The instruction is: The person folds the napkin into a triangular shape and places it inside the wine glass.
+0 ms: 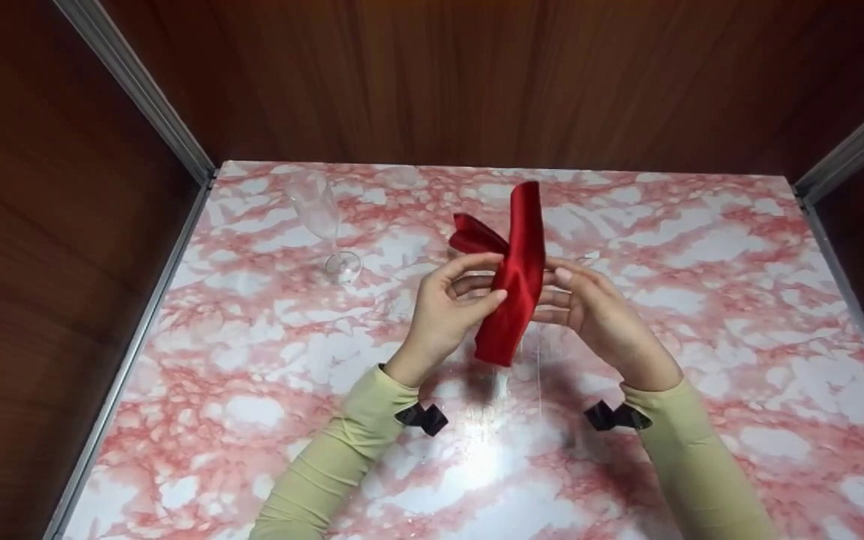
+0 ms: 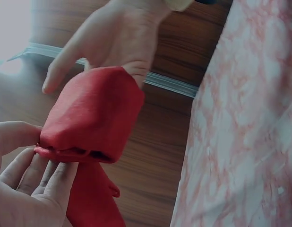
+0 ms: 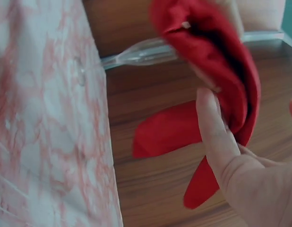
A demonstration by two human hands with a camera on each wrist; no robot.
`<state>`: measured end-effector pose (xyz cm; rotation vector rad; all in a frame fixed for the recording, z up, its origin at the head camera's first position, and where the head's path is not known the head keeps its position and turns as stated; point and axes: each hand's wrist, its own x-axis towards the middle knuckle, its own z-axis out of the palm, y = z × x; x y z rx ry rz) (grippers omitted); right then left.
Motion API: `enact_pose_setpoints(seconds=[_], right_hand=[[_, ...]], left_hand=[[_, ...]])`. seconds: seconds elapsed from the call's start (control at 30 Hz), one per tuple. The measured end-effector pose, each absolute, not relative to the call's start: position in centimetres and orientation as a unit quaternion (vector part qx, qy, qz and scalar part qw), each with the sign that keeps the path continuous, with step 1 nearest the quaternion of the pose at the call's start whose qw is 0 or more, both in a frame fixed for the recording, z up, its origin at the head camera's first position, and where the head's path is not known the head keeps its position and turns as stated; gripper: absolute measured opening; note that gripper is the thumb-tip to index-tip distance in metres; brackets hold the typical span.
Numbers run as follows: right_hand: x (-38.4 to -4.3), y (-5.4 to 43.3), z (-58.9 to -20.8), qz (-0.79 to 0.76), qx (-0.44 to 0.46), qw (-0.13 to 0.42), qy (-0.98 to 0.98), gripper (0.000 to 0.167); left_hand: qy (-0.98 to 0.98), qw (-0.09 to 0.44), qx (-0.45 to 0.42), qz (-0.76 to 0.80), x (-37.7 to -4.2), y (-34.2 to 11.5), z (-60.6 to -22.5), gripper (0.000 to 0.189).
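Observation:
A folded red satin napkin (image 1: 526, 240) is held up over the table, with a loose pointed flap sticking out on its left side. My left hand (image 1: 443, 304) pinches its left edge between thumb and fingers, as the left wrist view also shows on the red cloth (image 2: 91, 111). On the other side my right hand (image 1: 601, 315) has its fingers extended behind the cloth, thumb apart from it. In the right wrist view the fingers of my right hand (image 3: 236, 165) lie straight against the folds, and two pointed tails (image 3: 167, 130) hang out.
A clear champagne flute (image 1: 318, 210) stands at the back left of the red-and-white marbled table (image 1: 252, 412). Dark wood panels (image 1: 477, 82) with metal edging rise behind and at both sides. Each sleeve cuff carries a black strap mount (image 1: 423, 418).

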<state>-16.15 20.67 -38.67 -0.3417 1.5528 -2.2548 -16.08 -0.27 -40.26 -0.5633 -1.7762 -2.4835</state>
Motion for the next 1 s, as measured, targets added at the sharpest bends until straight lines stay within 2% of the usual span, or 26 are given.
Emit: enact_pose_setpoints(seconds=[0.23, 0.4, 0.5, 0.67, 0.77, 1.0], right_hand=[[-16.2, 20.7, -38.7, -0.797, -0.067, 0.152, 0.581, 0.047], [-16.3, 20.4, -39.0, -0.791, -0.040, 0.131, 0.596, 0.050], [-16.3, 20.2, -39.1, -0.777, -0.045, 0.111, 0.618, 0.050], [-16.2, 20.0, -39.1, -0.740, -0.072, 0.066, 0.665, 0.049], [-16.2, 20.0, -39.1, -0.729, -0.078, 0.048, 0.679, 0.048], [-16.2, 20.3, -39.4, -0.718, -0.082, 0.041, 0.690, 0.044]], left_hand=[[-0.594, 0.019, -0.185, -0.782, -15.8, 0.3, -40.6, 0.044], [-0.604, 0.019, -0.192, -0.773, -14.9, 0.5, -39.2, 0.043], [-0.608, 0.020, -0.193, -0.770, -14.5, 0.7, -38.8, 0.041], [-0.607, 0.033, -0.163, -0.777, -15.4, 1.2, -40.2, 0.040], [-0.608, 0.035, -0.132, -0.782, -16.1, 1.6, -40.7, 0.045], [-0.587, -0.005, -0.094, -0.804, -16.7, 1.9, -40.6, 0.070]])
